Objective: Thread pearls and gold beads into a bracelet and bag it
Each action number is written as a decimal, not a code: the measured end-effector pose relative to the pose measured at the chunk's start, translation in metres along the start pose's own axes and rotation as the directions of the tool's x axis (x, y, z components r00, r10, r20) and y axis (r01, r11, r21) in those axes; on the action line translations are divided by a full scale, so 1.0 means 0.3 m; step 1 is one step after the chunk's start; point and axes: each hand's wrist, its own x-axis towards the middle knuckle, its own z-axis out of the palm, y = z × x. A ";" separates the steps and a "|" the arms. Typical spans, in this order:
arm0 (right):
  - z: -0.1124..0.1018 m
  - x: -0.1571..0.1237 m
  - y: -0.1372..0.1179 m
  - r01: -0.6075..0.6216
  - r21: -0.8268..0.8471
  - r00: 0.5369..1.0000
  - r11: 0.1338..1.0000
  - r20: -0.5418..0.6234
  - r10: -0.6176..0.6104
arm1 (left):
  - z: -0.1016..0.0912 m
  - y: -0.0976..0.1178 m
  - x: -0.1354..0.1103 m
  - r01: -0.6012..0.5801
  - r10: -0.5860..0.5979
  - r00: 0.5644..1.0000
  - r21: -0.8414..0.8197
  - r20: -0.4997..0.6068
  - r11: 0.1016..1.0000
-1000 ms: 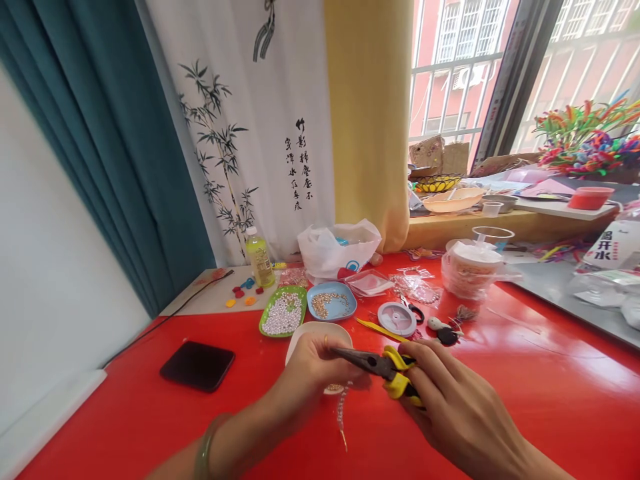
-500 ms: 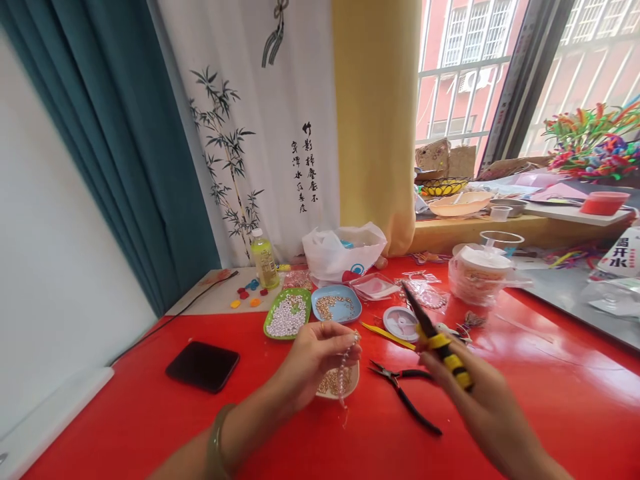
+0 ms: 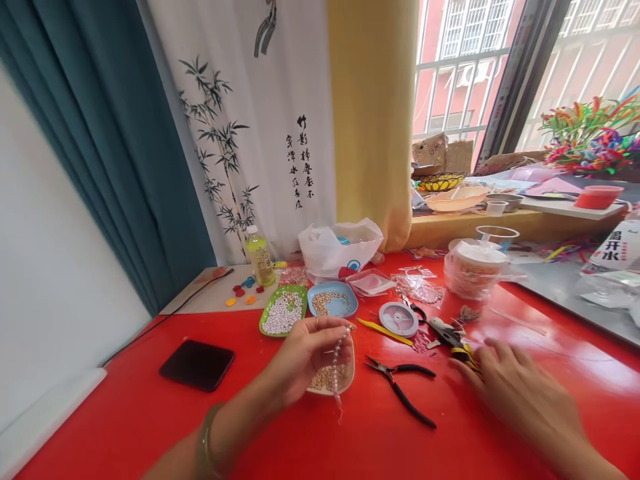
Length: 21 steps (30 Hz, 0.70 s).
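My left hand [image 3: 313, 350] is closed, thumb against fingers, pinching the upper end of a string of small clear and pearly beads [image 3: 336, 367]. The strand hangs down in front of a pale dish [image 3: 350, 377] of gold beads. On the right, my right hand [image 3: 520, 383] rests low at the table, thumb and fingers around the yellow-and-black handles of pliers [image 3: 465, 355]. Those pliers lie among small items, jaws pointing away. A second pair of pliers with black handles [image 3: 400, 387] lies spread on the table between my hands.
A green tray [image 3: 265, 327] holds white beads; a blue tray [image 3: 353, 310] holds gold ones. A spool [image 3: 399, 320] and yellow tweezers [image 3: 385, 331] lie beyond the black-handled pliers. At left is a phone [image 3: 197, 365]. Behind stand a bottle [image 3: 260, 259], a plastic bag [image 3: 340, 253] and a wrapped tub [image 3: 475, 270].
My right hand has lowered the yellow-and-black pliers from the air to the table, moving right. My left hand still holds the beads, and the strand hangs more freely in view.
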 end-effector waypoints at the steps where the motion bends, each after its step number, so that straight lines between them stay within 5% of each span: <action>1: -0.019 0.019 -0.022 0.048 -0.090 0.999 0.995 -0.013 -0.049 | -0.002 0.004 0.002 -0.006 0.006 1.000 -0.001 -0.009 1.000; 4: -0.047 0.092 -0.122 0.206 -0.028 0.977 0.978 -0.043 -0.207 | -0.004 0.019 0.002 -0.019 0.019 0.999 0.004 -0.027 1.000; 7: -0.008 0.168 -0.243 0.384 0.080 0.919 0.920 0.059 -0.389 | -0.004 0.036 -0.008 -0.026 0.027 0.999 0.023 -0.039 0.999; 11: 0.090 0.232 -0.349 0.419 0.075 0.905 0.905 0.048 -0.423 | -0.005 0.060 -0.024 -0.063 0.065 0.997 0.062 -0.042 0.996; 16: 0.129 0.240 -0.359 0.425 0.105 0.903 0.899 0.029 -0.430 | -0.009 0.076 -0.035 -0.109 0.110 0.994 0.117 -0.002 0.987; 21: 0.069 0.230 -0.349 0.404 0.224 0.908 0.887 0.022 -0.419 | -0.001 0.078 -0.043 -0.133 0.140 0.990 0.198 -0.024 0.971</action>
